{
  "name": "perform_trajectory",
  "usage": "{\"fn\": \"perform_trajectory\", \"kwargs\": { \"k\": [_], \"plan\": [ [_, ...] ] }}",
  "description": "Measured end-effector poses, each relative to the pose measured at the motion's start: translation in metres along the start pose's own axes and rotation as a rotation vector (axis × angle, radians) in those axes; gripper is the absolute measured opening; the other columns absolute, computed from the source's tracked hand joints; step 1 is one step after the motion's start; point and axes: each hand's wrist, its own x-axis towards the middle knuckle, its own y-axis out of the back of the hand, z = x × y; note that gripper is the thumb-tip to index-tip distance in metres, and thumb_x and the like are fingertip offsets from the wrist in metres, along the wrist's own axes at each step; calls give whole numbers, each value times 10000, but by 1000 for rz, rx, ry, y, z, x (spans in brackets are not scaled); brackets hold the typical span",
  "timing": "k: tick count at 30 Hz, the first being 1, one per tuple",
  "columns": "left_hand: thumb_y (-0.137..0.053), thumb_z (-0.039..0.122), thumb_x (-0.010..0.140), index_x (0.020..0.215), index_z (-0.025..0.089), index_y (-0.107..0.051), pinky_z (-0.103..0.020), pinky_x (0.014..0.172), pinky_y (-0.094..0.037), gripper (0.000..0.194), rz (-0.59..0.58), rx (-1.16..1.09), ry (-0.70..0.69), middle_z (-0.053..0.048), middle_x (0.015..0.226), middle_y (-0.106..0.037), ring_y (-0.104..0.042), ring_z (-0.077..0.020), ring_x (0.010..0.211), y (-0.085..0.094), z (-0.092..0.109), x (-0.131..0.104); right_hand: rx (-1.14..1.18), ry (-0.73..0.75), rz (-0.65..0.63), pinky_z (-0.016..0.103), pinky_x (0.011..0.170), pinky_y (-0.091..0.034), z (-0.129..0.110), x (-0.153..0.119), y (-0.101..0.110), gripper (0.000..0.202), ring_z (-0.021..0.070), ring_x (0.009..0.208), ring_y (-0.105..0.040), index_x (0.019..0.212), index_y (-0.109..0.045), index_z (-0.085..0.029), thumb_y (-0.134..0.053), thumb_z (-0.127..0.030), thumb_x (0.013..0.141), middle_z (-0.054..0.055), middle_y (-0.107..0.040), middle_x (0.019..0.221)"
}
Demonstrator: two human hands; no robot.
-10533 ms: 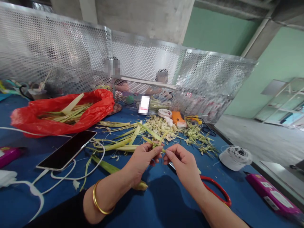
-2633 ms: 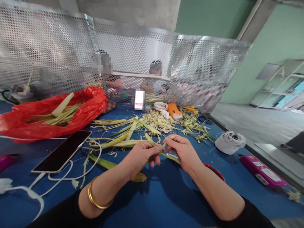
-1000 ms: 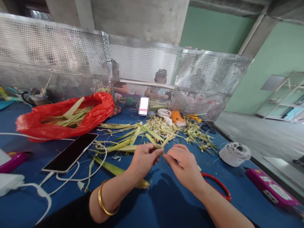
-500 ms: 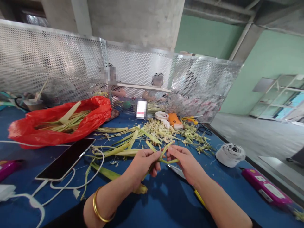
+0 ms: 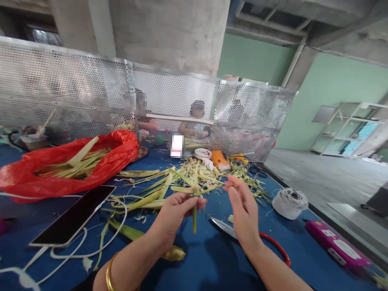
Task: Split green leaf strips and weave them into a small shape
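My left hand [image 5: 178, 210] pinches a small knot of folded green leaf strips [image 5: 196, 192] at its crossing. Several strip ends fan out from it, and one stem hangs below the fingers. My right hand [image 5: 244, 202] is to the right, its thumb apart from its bent fingers; a strip's tip comes up to the fingertips, and whether it touches cannot be made out. Beneath my right hand and forearm lies a pair of scissors [image 5: 222, 227], partly hidden, with a red handle loop showing. A broad leaf piece [image 5: 129, 231] lies beyond my left forearm.
Leaf scraps [image 5: 200, 169] are heaped mid-table. At left lie a red plastic bag [image 5: 69, 178] of leaves and a phone [image 5: 75, 216] with a white cable. A string roll [image 5: 290, 203] and a purple device [image 5: 336, 244] are at right. A perforated metal screen [image 5: 172, 95] stands behind; people sit beyond.
My right hand has moved right, away from the knot, and its fingers have spread. The knot now shows its strips fanned out in my left hand. More of the scissors is visible.
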Motion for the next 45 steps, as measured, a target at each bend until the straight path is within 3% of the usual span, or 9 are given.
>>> {"fn": "perform_trajectory", "kwargs": {
  "k": [2,5,9,21,28,31,35,39,45],
  "plan": [
    [-745,362,657,820,134,-731,-238,737,-480,281,26,-69,-39,-81,852,-746,-645,-154,764,2,3,0,73,-129,12,303,746,-455,-1,-6,-3,333,201,828,-584,1000,-619,-198,-554,-481,837,58,-642,903],
    [-731,348,679,790,122,-740,-265,758,-487,252,-4,-124,-85,-84,793,-739,-645,-168,748,3,0,1,98,-290,-341,306,732,-462,-2,-18,-14,325,208,778,-584,774,-645,-173,-580,-489,812,48,-640,767],
    [-733,343,680,747,132,-738,-282,776,-487,221,-25,-134,-92,-80,756,-728,-651,-179,740,-1,-10,2,91,-202,-571,317,850,-442,-7,-27,-24,239,229,908,-585,696,-652,-169,-603,-376,804,60,-665,874],
    [-718,233,661,657,108,-709,-268,778,-452,125,-41,-212,-77,-70,654,-696,-608,-156,687,-6,-11,-1,-10,71,-626,293,794,-460,-10,-25,-16,167,191,841,-543,707,-571,-185,-522,-228,860,41,-564,790],
    [-726,249,651,645,117,-677,-247,722,-462,140,-43,-234,-21,-52,659,-665,-596,-136,652,-2,-9,1,-50,-1,-674,290,789,-445,-5,-23,-17,189,187,832,-548,717,-594,-181,-537,-290,860,38,-595,821],
    [-707,283,668,633,132,-649,-251,705,-479,165,-9,-211,15,-33,669,-648,-599,-133,644,1,-6,2,-39,-181,-587,270,656,-435,-3,-18,-16,321,161,678,-539,650,-580,-173,-544,-419,854,12,-581,664],
    [-710,253,655,793,148,-667,-220,594,-471,179,3,-106,19,13,579,-612,-562,-101,533,0,-7,2,163,-351,-355,282,621,-457,-2,-12,-14,310,161,609,-582,824,-599,-182,-658,-477,752,-12,-603,632],
    [-676,379,696,820,148,-642,-193,369,-343,265,16,108,-14,48,485,-544,-449,-75,353,-5,-16,4,96,-297,-356,268,597,-436,-5,-14,-12,192,154,578,-577,739,-609,-192,-659,-376,761,-16,-613,573],
    [-642,460,719,795,151,-614,-189,385,-373,319,42,129,-58,74,465,-484,-448,-71,364,-6,-20,6,-64,-136,-319,266,611,-441,-9,-11,-6,185,162,606,-576,678,-625,-189,-611,-340,785,6,-633,610]
  ]
}}
